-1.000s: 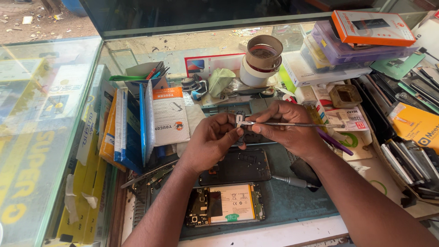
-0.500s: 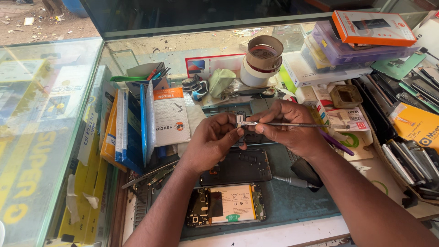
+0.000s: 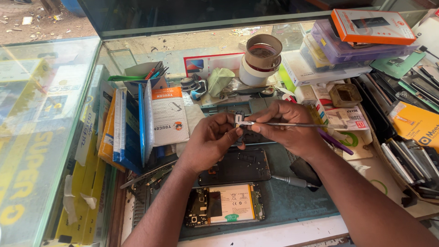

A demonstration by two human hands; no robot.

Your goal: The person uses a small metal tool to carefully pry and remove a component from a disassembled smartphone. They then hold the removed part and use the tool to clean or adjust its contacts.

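A phone repair stall: glass counter (image 3: 55, 137), opened phone (image 3: 225, 211), tape rolls (image 3: 260, 59).

The small part (image 3: 239, 120) pinched between the hands is mostly covered by fingertips (image 3: 232, 132) and too small to identify. The tweezers (image 3: 292, 124) vanish into the right hand (image 3: 288, 130). At the bench's right edge, the stacked phones (image 3: 411, 162) are cut off by the frame.
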